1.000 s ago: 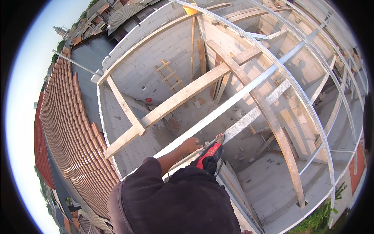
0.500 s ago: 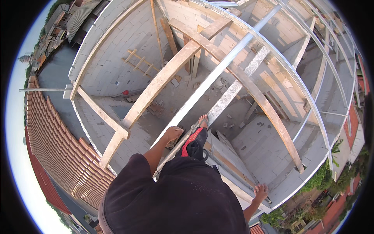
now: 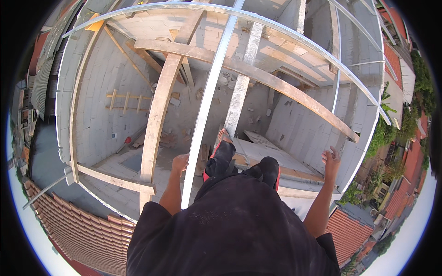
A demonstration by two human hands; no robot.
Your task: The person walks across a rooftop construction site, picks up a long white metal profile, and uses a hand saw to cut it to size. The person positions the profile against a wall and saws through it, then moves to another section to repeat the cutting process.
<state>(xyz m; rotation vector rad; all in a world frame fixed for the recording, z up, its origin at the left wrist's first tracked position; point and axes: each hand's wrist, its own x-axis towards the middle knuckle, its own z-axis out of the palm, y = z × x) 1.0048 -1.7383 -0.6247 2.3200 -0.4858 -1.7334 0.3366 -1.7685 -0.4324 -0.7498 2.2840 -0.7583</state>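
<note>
My left hand is closed, its fingers curled, at the left edge of a long silver metal channel. Nothing shows in it, and whether it touches the channel is unclear. Off to the right, my right hand is raised with its fingers apart, holding nothing, above the wall side. One bare foot is on the near end of a rough, narrow concrete beam. My other foot is hidden below the dark trouser leg.
A wooden plank runs lengthwise on the left; another plank crosses ahead. Far below lies a floor with rubble. A bamboo ladder is by the left block wall. Tiled roofs lie outside.
My view has turned to the right. My left hand has shifted from over the channel to its left side. My right arm has lifted and stretched forward, and a second trouser leg shows.
</note>
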